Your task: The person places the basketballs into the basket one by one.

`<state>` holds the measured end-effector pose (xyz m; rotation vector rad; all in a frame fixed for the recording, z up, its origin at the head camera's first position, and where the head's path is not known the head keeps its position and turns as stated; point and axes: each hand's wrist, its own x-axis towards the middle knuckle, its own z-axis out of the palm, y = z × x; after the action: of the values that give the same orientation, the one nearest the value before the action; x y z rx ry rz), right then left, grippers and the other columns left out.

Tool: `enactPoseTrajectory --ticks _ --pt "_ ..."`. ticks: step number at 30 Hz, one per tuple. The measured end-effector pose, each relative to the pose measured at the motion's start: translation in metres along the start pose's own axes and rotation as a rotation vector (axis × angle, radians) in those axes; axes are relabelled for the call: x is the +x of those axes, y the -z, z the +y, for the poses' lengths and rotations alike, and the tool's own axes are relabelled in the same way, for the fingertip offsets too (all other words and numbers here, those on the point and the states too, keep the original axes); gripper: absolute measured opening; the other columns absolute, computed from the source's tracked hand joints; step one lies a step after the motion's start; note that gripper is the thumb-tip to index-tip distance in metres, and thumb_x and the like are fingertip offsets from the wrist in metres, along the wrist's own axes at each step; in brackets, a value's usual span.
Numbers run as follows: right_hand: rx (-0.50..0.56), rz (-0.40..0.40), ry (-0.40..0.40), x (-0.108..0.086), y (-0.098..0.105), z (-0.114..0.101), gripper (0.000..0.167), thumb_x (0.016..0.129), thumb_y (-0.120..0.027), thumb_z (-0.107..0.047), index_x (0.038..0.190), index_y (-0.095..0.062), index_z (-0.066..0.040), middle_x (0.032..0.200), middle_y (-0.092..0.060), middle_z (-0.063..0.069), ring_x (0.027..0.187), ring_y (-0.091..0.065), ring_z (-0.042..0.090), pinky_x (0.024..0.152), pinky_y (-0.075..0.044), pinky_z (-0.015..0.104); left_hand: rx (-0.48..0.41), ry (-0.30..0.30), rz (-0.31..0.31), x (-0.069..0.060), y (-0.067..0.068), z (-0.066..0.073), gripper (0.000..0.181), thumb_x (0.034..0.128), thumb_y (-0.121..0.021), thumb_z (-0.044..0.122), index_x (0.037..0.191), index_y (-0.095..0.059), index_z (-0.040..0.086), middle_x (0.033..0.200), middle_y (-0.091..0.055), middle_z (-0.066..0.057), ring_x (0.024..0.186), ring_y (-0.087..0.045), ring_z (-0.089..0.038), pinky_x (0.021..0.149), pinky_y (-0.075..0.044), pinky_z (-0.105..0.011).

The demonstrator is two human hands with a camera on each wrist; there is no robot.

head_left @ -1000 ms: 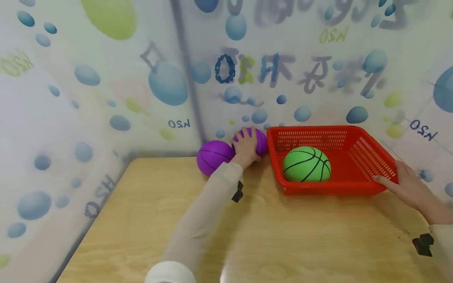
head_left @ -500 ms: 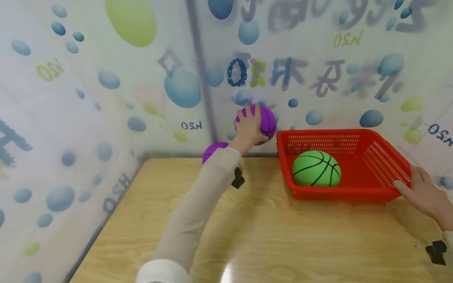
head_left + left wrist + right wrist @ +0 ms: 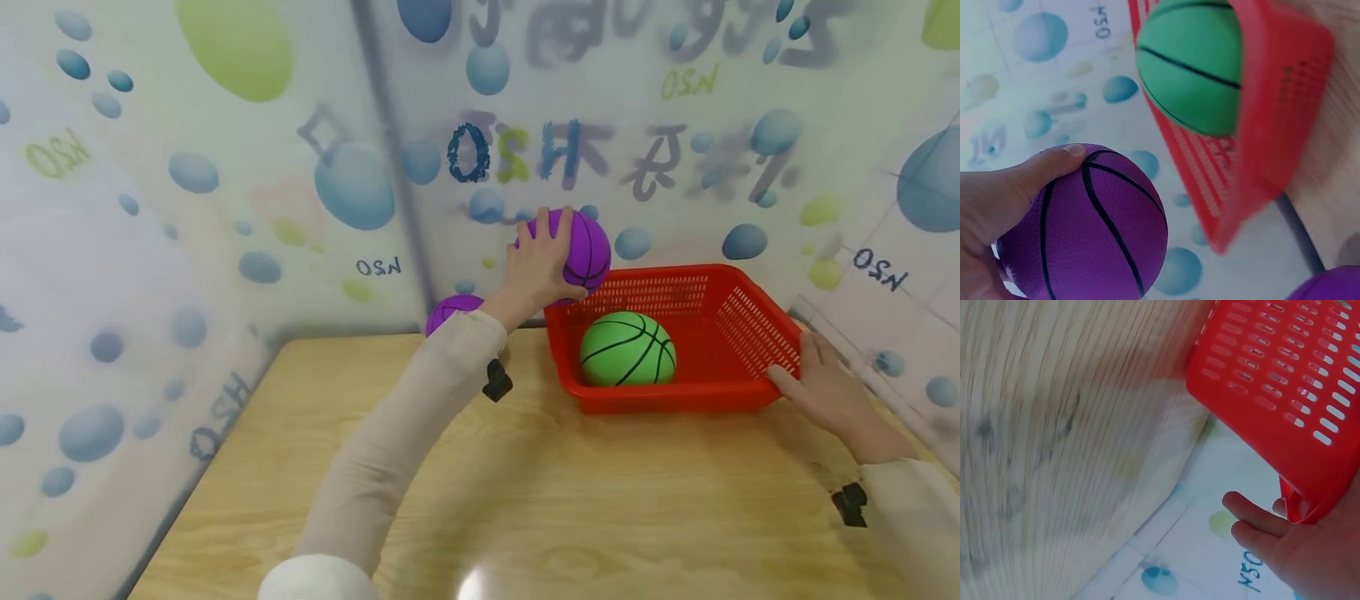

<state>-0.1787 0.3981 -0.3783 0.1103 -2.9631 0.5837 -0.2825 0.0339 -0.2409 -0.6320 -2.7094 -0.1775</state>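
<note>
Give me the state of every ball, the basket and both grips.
Basket: upright, held
Green ball: inside basket, unheld
Held purple ball: off the table
Other purple ball: unheld, partly hidden
Left grip: holding its ball
Right grip: holding basket rim

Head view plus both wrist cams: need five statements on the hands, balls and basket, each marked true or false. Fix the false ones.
1. The left hand holds a purple basketball. True.
2. The right hand holds nothing. False: it grips the rim of the red basket.
3. The green basketball is inside the red basket. True.
4. Only one purple basketball is in view. False: the head view also shows a second purple basketball, partly hidden by the left sleeve.
5. The green basketball has black lines on it. True.
</note>
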Motion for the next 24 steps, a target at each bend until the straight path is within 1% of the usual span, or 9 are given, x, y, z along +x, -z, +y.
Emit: enactPoseTrajectory --ticks 2,5,7,9,12,15,17,21,24 --pt "-0.001 0.016 0.000 0.001 -0.004 -0.006 0.077 0.097 -0.036 -0.034 0.134 -0.002 0.025 0.127 -0.014 0.049 0.088 -0.043 0.058 0.066 -0.043 0.063 0.000 -0.042 0.025 0.000 0.006 0.010 0.115 0.0621 -0.078 0.058 0.148 -0.015 0.015 0.144 -0.023 -0.018 0.124 -0.030 -0.043 0.089 -0.042 -0.051" --pt "0.015 0.032 -0.001 0.003 -0.008 -0.014 0.076 0.096 -0.036 -0.033 0.135 -0.004 0.024 0.129 -0.015 0.047 0.088 -0.045 0.057 0.066 -0.043 0.062 -0.022 -0.082 0.027 0.002 0.016 0.028 0.116 0.0623 -0.077 0.059 0.149 -0.013 0.017 0.146 -0.020 -0.017 0.126 -0.027 -0.040 0.091 -0.041 -0.049" --pt "0.021 0.028 -0.011 0.004 -0.011 -0.018 0.076 0.096 -0.036 -0.033 0.135 -0.003 0.023 0.131 -0.013 0.046 0.090 -0.044 0.057 0.067 -0.042 0.063 -0.038 -0.096 0.017 0.002 0.018 0.041 0.116 0.0629 -0.076 0.060 0.149 -0.011 0.018 0.147 -0.019 -0.015 0.127 -0.027 -0.038 0.091 -0.041 -0.047" --pt "0.024 0.023 -0.025 0.002 -0.014 -0.022 0.077 0.095 -0.036 -0.034 0.135 -0.003 0.023 0.132 -0.012 0.046 0.091 -0.043 0.057 0.067 -0.042 0.064 -0.047 -0.110 -0.001 0.001 0.017 0.054 0.116 0.0631 -0.075 0.062 0.149 -0.010 0.019 0.148 -0.018 -0.014 0.126 -0.028 -0.036 0.091 -0.042 -0.044" --pt "0.016 0.021 -0.040 0.002 -0.015 -0.027 0.078 0.095 -0.034 -0.036 0.135 -0.004 0.023 0.133 -0.011 0.046 0.091 -0.043 0.057 0.068 -0.042 0.064 -0.053 -0.146 -0.015 -0.001 0.011 0.071 0.116 0.0634 -0.072 0.065 0.150 -0.010 0.018 0.147 -0.019 -0.013 0.125 -0.030 -0.034 0.088 -0.044 -0.041" --pt "0.015 0.035 -0.042 0.003 -0.016 -0.032 0.077 0.095 -0.033 -0.037 0.135 -0.006 0.023 0.134 -0.011 0.045 0.094 -0.042 0.058 0.072 -0.040 0.066 -0.051 -0.179 -0.022 -0.003 0.003 0.084 0.116 0.0642 -0.070 0.066 0.150 -0.009 0.019 0.147 -0.019 -0.012 0.124 -0.030 -0.034 0.087 -0.044 -0.039" --pt "0.020 0.043 -0.039 0.004 -0.016 -0.035 0.077 0.096 -0.032 -0.037 0.135 -0.006 0.023 0.135 -0.011 0.044 0.097 -0.041 0.059 0.074 -0.038 0.067 -0.036 -0.200 -0.011 -0.004 -0.004 0.091 0.115 0.0651 -0.069 0.067 0.150 -0.009 0.019 0.147 -0.020 -0.012 0.125 -0.030 -0.034 0.088 -0.044 -0.039" --pt "0.022 0.037 -0.047 0.006 -0.017 -0.036 0.079 0.096 -0.032 -0.039 0.136 -0.004 0.023 0.136 -0.008 0.045 0.100 -0.038 0.061 0.076 -0.037 0.068 0.004 -0.256 0.033 -0.005 -0.021 0.100 0.114 0.0658 -0.066 0.069 0.150 -0.009 0.018 0.146 -0.023 -0.013 0.124 -0.032 -0.032 0.088 -0.044 -0.036" --pt "0.024 0.031 -0.065 0.004 -0.018 -0.033 0.079 0.095 -0.033 -0.039 0.135 -0.003 0.023 0.136 -0.008 0.046 0.101 -0.036 0.061 0.077 -0.037 0.069 0.007 -0.285 0.026 -0.007 -0.033 0.108 0.113 0.0665 -0.065 0.070 0.150 -0.010 0.017 0.146 -0.024 -0.012 0.123 -0.033 -0.031 0.088 -0.044 -0.034"
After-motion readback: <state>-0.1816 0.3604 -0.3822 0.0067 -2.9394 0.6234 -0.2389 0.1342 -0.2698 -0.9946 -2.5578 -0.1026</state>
